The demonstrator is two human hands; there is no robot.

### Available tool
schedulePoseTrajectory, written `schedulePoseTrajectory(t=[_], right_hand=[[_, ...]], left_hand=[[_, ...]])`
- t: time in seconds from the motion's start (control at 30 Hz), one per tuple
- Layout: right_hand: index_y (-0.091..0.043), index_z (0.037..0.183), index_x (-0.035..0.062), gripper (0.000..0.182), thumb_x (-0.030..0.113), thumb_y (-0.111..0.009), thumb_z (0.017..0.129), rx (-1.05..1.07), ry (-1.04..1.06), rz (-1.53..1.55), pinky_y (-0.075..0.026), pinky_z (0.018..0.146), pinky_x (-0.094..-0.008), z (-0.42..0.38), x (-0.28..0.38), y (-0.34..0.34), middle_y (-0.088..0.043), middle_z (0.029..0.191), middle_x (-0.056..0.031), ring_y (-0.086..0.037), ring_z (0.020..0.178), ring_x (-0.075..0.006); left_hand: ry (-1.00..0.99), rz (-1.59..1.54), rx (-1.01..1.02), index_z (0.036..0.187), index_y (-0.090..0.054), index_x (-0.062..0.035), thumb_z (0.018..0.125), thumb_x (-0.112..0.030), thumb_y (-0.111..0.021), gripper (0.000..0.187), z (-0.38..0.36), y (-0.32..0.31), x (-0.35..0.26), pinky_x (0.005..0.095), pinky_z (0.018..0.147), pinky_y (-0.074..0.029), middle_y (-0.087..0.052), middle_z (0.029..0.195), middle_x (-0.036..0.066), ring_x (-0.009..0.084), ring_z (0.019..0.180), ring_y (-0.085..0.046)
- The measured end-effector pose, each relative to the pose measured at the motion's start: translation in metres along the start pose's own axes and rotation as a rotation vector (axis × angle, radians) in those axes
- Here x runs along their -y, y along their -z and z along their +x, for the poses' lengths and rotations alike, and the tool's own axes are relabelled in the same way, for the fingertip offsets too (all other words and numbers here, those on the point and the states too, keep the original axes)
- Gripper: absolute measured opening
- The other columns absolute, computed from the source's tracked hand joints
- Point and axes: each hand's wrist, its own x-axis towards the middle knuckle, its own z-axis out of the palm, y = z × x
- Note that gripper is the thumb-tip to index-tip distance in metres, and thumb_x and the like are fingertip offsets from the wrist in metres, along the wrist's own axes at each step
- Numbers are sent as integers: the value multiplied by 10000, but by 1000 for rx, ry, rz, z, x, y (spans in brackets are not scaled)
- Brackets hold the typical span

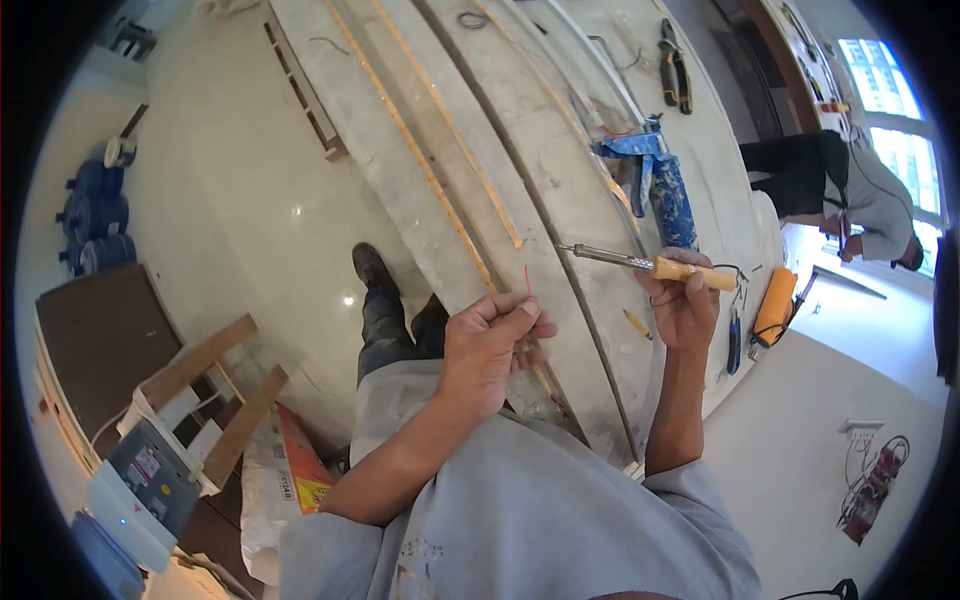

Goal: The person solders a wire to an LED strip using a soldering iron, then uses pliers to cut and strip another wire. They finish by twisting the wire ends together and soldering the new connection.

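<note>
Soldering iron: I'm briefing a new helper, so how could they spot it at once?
Start at the long pale table and find the person's right hand over it. That hand grips the iron by a wooden handle, its slim metal shaft pointing to the picture's left. Unlike the blue caulking gun and the pliers, it is held, not lying down.

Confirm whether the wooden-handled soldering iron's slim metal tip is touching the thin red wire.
Apart. The head view shows bare pale board between the metal tip and the red wire.
</note>
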Motion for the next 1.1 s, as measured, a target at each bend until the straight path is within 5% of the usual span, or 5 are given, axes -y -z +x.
schedulePoseTrajectory(t=[0.17, 0.53, 1.1], right_hand=[[-544, 1174, -58, 307, 157, -614, 966, 51, -23, 17, -511, 995, -576, 3, -12, 8, -624, 1158, -251, -643, 1103, -339], [-536, 1176, -64, 320, 115, -650, 936, 14, -38, -98, -529, 979, -564, -1, -19, 5, -618, 1161, -251, -643, 1095, -353], [-572, 1136, -64, 296, 71, -691, 901, -29, -22, -133, -568, 937, -508, 0, -21, 0, -634, 1144, -245, -665, 1052, -339]], left_hand=[[-49, 52, -33, 1004, -679, -51, 930, -203, -685, 170, 3, 4, 0, 296, 646, -535, -727, 1003, 113, 183, 908, -718], [-115, 109, -23, 1007, -684, 3, 926, -196, -686, 214, 20, -3, -2, 210, 489, -440, -742, 907, 114, 155, 659, -716], [-189, 38, -31, 944, -700, 10, 937, -165, -660, 180, 26, -8, 4, 204, 491, -433, -740, 867, 116, 134, 626, -696]])
